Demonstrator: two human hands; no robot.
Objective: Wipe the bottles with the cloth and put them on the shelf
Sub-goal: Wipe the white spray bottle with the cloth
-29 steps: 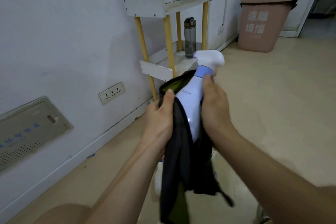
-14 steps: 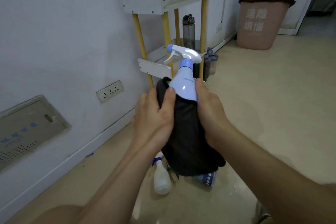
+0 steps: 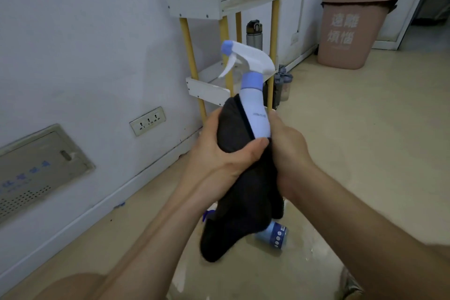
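Note:
I hold a white spray bottle (image 3: 255, 107) with a lilac collar and nozzle upright in front of me. A dark cloth (image 3: 241, 192) is wrapped round its lower body and hangs below. My left hand (image 3: 219, 153) grips the cloth against the bottle, thumb across the front. My right hand (image 3: 289, 151) grips the bottle's right side over the cloth. Behind stands the white two-tier shelf (image 3: 207, 90) on yellow legs, with a grey drinking bottle (image 3: 254, 34) on its lower tier. A blue bottle (image 3: 275, 235) lies on the floor under the cloth.
A pink lidded bin (image 3: 353, 22) stands at the far right by the wall. A grey-lidded container (image 3: 283, 85) sits on the floor beside the shelf. The wall on the left carries a socket (image 3: 147, 121) and a metal panel (image 3: 36, 170). Beige floor spreads to the right.
The spray bottle was turned upright, its nozzle now pointing left. My left hand slid the cloth round and down the bottle's body, with its thumb now across the front.

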